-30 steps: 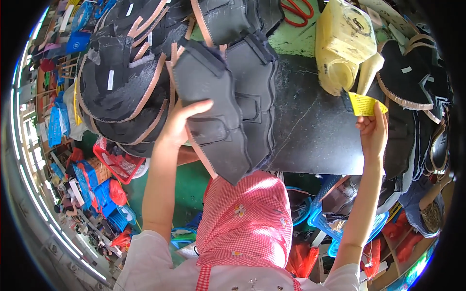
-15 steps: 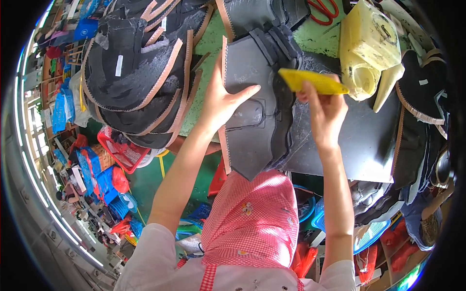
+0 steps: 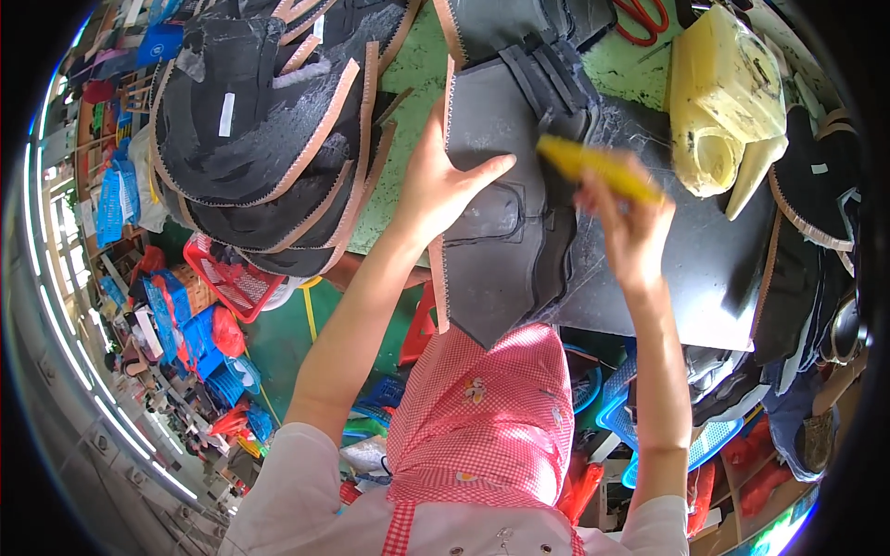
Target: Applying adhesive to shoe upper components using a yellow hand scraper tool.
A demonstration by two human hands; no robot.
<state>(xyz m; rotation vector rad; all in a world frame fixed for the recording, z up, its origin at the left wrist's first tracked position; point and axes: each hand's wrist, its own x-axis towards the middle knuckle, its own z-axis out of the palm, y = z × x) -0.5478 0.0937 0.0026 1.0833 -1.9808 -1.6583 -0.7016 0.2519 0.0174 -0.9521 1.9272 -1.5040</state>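
Note:
A dark grey leather-like panel [image 3: 489,107] with a tan, zigzag-cut strip along its left side lies in front of me, its pointed end over the table's near edge. My left hand [image 3: 438,193] holds it at that side, thumb stretched across the top and the other fingers partly hidden behind the edge. Pinched in my right hand [image 3: 632,236] is a flat yellow scraper [image 3: 589,165], blurred by motion. Its tip is over the panel's layered right border; whether it touches cannot be made out. Small dark strips [image 3: 542,79] lie at the panel's upper right.
Stacked dark pieces with tan edges [image 3: 241,157] fill the left of the green table [image 3: 422,69]. A cut-open yellow plastic jug [image 3: 728,79] stands at right, near red-handled scissors [image 3: 642,23]. A dark glossy sheet [image 3: 667,287] lies below the jug. A red basket [image 3: 232,287] is at lower left.
The view has shifted slightly, so the table's things sit a little further right. My right hand and the scraper have tilted and blurred. My left hand keeps its hold on the panel.

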